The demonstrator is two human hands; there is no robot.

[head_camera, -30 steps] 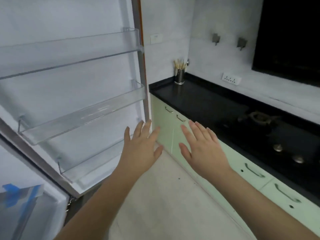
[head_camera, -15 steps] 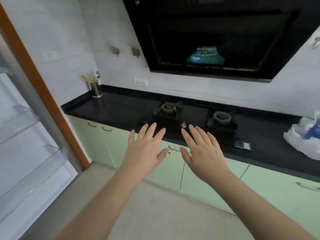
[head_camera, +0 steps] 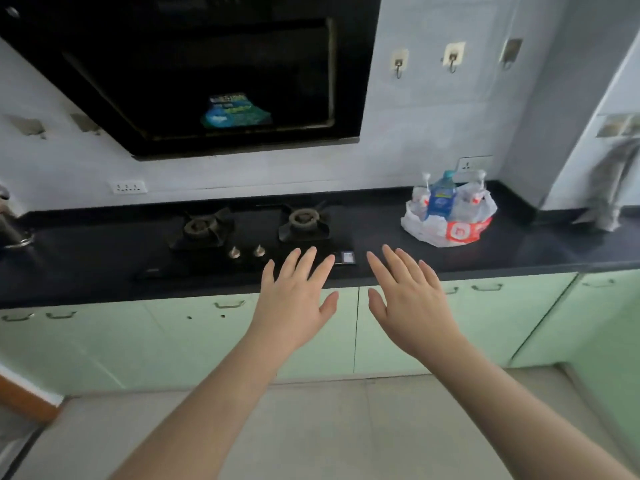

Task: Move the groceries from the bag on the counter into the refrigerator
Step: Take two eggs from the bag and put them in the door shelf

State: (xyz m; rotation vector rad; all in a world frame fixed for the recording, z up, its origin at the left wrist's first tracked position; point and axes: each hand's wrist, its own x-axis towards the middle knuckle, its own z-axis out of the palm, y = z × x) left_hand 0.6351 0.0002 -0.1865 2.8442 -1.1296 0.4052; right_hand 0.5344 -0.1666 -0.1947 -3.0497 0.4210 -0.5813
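A white plastic bag [head_camera: 433,228] with a red logo stands on the black counter [head_camera: 536,251] at the right. A blue-labelled bottle [head_camera: 440,199] and other clear bottles stick up out of it. My left hand [head_camera: 294,299] and my right hand [head_camera: 412,299] are held out side by side, palms down, fingers straight and spread, holding nothing. Both hover in front of the counter edge, left of and nearer than the bag. The refrigerator is out of view.
A two-burner gas hob [head_camera: 249,233] with two knobs is set into the counter. A black range hood [head_camera: 194,71] hangs above it. Green cabinet doors [head_camera: 173,341] run below. A grey cloth [head_camera: 609,188] hangs at the far right. Tiled floor [head_camera: 329,427] lies underfoot.
The view has swung right, from the open refrigerator door to the hob and then the bag. Both hands stay spread and empty in front of me.
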